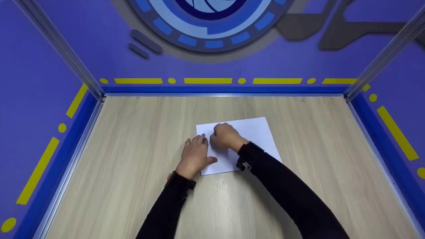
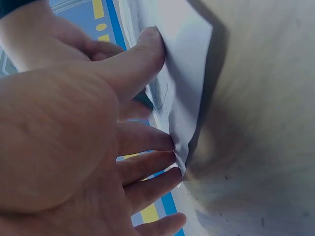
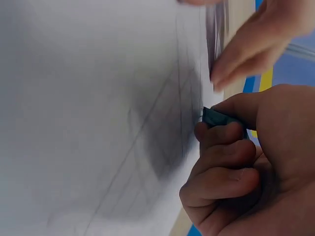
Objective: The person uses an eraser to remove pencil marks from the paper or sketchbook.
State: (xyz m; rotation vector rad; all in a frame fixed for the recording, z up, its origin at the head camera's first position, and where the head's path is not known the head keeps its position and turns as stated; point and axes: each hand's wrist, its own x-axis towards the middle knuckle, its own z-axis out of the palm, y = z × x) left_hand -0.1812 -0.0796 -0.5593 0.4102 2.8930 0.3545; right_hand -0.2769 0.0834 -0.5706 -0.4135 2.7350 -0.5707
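A white sheet of paper (image 1: 252,132) lies on the wooden table, with thin dark lines (image 3: 140,130) drawn on it in the right wrist view. My left hand (image 1: 194,154) rests at the sheet's left edge, fingers stretched out and thumb on the paper; in the left wrist view its fingertips (image 2: 172,174) touch the slightly buckled edge. Over the sheet's left part, my right hand (image 1: 227,136) curls its fingers round a small dark teal object (image 3: 219,119). Only a pointed corner of that object shows, right at the paper; the fingers hide the rest.
Pale wood tabletop (image 1: 132,149) surrounds the sheet. Purple-blue panels with yellow marks stand at the back (image 1: 206,69), left (image 1: 36,99) and right (image 1: 391,109), joined by metal rails. Both forearms in black sleeves reach in from the front, with dark bands at the wrists.
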